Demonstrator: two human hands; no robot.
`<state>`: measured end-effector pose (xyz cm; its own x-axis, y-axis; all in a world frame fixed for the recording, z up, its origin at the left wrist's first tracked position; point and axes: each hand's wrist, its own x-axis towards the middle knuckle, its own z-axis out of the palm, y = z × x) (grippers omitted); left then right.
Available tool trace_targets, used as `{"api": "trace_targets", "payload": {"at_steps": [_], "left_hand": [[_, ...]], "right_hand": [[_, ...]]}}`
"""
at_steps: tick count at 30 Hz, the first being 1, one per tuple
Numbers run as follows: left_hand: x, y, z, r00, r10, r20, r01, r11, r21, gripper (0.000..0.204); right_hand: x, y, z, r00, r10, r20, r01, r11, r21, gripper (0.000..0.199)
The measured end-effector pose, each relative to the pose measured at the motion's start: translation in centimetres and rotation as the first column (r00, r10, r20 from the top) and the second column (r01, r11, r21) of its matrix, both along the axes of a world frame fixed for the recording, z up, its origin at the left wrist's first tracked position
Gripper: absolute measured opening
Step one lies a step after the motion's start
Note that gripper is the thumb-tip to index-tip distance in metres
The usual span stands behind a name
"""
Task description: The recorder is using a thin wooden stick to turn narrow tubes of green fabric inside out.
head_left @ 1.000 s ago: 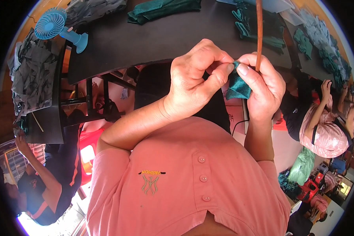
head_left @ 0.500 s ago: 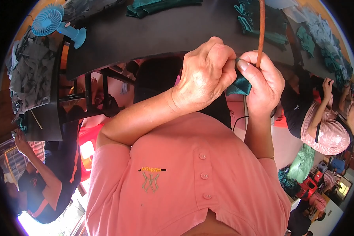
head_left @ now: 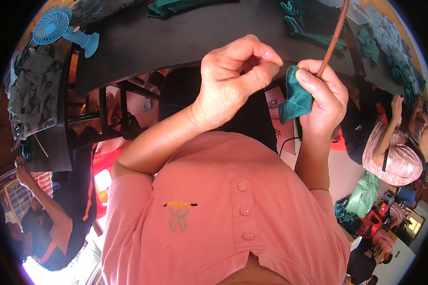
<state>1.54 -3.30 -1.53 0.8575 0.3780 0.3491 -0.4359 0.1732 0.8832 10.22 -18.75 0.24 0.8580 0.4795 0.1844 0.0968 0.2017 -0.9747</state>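
Head view: the right hand [head_left: 323, 95] pinches a small green cloth [head_left: 297, 99] between thumb and forefinger and also holds a thin brown stick [head_left: 335, 40], which slants up toward the upper edge. The cloth lies just left of the right thumb, between the two hands, above the near side of the black table [head_left: 176, 42]. The left hand [head_left: 230, 78] is just beside the cloth, apart from it, its thumb and forefinger narrowed to a close pinch; whether anything thin sits between them cannot be told. Green fabric [head_left: 314, 31] is piled on the table's right part, and a blue fan [head_left: 51, 26] stands at its left end.
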Motion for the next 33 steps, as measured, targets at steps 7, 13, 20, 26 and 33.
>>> {"api": "trace_targets", "payload": {"at_steps": [7,13,20,26,33], "left_hand": [[0.3,-0.6,-0.4,0.994,0.041,0.097,-0.058,0.983,0.176,0.012],[0.4,-0.7,-0.4,0.991,0.084,0.102,-0.106,0.966,0.237,0.013],[0.8,-0.6,-0.5,0.942,0.159,0.294,-0.272,0.877,0.397,0.012],[0.8,-0.4,-0.5,0.934,0.185,0.305,-0.322,0.804,0.500,0.014],[0.7,-1.1,-0.2,0.938,0.246,0.246,-0.345,0.743,0.573,0.016]], "right_hand": [[-0.6,0.5,0.3,0.996,-0.022,0.089,0.025,0.999,-0.027,0.010],[-0.7,0.7,0.4,0.992,-0.017,0.127,0.020,1.000,-0.021,0.009],[-1.0,0.9,0.3,0.982,-0.019,0.187,0.030,0.998,-0.059,0.006],[-0.8,1.0,-0.2,0.976,-0.017,0.215,0.027,0.999,-0.044,0.005],[-0.9,1.0,-0.5,0.976,-0.043,0.213,0.054,0.997,-0.049,0.005]]}}
